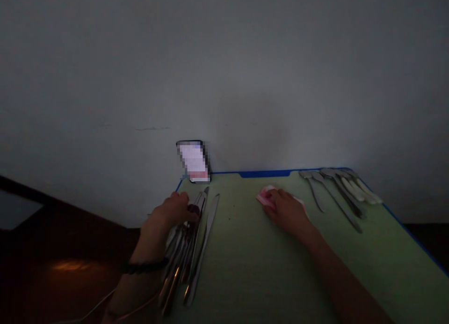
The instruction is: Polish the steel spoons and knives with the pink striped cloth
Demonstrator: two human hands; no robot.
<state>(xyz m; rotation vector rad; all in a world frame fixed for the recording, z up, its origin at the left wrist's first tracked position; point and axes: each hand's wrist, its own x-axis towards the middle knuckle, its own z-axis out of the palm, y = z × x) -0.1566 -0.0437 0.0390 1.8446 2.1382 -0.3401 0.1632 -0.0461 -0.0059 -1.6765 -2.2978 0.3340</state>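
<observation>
At the left edge of the table, my left hand (173, 210) reaches over a pile of cutlery (180, 249). Its fingers are curled beside a small dark reddish part; what they grip, if anything, is hard to make out in the dim light. A table knife (206, 237) lies along the right side of that pile, its blade pointing to the wall. Over on the right half of the table, my right hand (286, 210) is closed on a pink and white cloth (267, 195), pressed down on the tabletop.
Several spoons (331, 195) lie at the far right corner, some pieces there with white handles. A phone (194, 160) with a lit screen leans on the wall at the back left. The green table (245, 268) has a blue rim and stands against a grey wall (245, 71).
</observation>
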